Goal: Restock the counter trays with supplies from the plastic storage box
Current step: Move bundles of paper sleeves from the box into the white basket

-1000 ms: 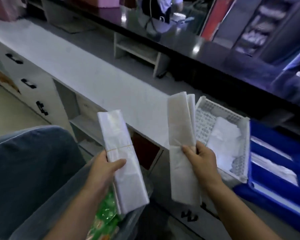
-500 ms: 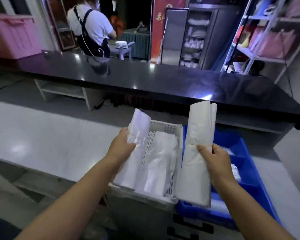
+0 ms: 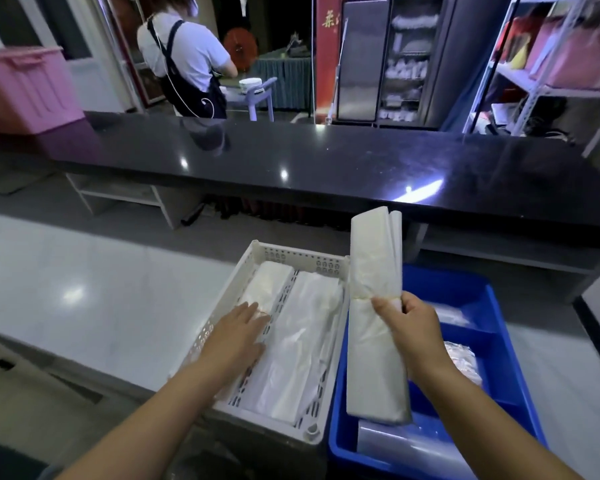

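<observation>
Flat left hand (image 3: 238,336) is pressing the first bundle (image 3: 267,284) snug into the white tray (image 3: 302,258). Right hand (image 3: 413,327) is gripping the second bundle (image 3: 374,265) beside it, probably next.

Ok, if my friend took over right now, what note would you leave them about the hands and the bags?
Left hand: flat on the first bundle, lying in the white tray's left compartment.
Right hand: grips the second bundle upright over the blue tray.
Done: first bundle placed.
Left: put the second bundle in a tray.
</observation>
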Action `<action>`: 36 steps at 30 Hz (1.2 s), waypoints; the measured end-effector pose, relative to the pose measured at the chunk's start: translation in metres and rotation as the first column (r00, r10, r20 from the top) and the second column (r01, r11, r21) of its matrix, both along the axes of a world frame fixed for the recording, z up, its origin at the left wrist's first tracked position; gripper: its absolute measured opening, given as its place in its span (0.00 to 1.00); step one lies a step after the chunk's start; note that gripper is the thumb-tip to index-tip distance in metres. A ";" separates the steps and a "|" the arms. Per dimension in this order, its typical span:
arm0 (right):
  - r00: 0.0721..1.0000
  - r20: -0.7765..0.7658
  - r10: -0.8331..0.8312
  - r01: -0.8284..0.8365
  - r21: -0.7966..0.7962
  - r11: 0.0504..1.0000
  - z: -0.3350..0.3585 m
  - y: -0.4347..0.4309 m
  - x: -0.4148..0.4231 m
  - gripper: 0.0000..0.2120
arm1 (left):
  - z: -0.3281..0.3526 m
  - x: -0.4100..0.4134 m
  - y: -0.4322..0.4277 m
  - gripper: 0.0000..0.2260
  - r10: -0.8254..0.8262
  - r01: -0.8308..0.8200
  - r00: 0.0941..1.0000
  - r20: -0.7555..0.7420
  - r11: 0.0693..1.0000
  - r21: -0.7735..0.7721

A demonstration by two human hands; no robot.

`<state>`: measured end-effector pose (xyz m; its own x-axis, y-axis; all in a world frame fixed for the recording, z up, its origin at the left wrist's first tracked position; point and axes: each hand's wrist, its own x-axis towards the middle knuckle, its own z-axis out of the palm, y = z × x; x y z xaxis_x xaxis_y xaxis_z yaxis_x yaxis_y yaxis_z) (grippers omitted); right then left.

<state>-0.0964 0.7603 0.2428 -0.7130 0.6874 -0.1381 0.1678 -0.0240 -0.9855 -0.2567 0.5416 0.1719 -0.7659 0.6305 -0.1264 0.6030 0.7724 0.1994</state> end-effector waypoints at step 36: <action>0.544 0.777 0.317 -0.714 0.627 -0.311 -0.061 -0.090 -0.133 0.13 | 0.071 -0.029 -0.074 0.12 0.171 -0.352 0.922 0.348 0.742 0.570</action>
